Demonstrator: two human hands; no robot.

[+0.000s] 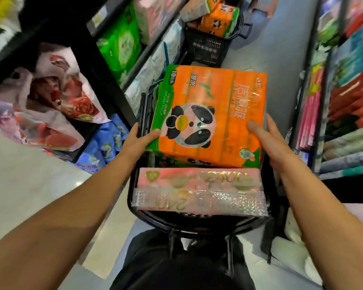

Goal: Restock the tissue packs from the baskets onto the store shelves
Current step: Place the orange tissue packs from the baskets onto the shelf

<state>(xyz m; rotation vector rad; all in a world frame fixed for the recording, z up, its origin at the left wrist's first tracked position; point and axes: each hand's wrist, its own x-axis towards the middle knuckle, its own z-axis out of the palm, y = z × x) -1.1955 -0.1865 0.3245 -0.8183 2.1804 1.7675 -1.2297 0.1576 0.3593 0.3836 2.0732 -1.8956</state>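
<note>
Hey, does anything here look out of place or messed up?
Nothing looks damaged or spilled. Both hands, left and right, hold the orange panda tissue pack over the near basket. The pink pack lies flat across that basket.

Orange panda tissue pack [210, 116] lying flat atop pink pack [199, 185], in black basket [197, 222]

Orange panda tissue pack [212, 114]: glossy clear plastic film, smooth, catching highlights. Pink tissue pack [199, 181]: shiny film with metallic gold print; its lower face crinkled and glittering. Black basket [197, 221]: hard plastic, dull sheen. Second basket [205, 49]: black plastic lattice. Floor [279, 49]: smooth, matt grey.
</note>
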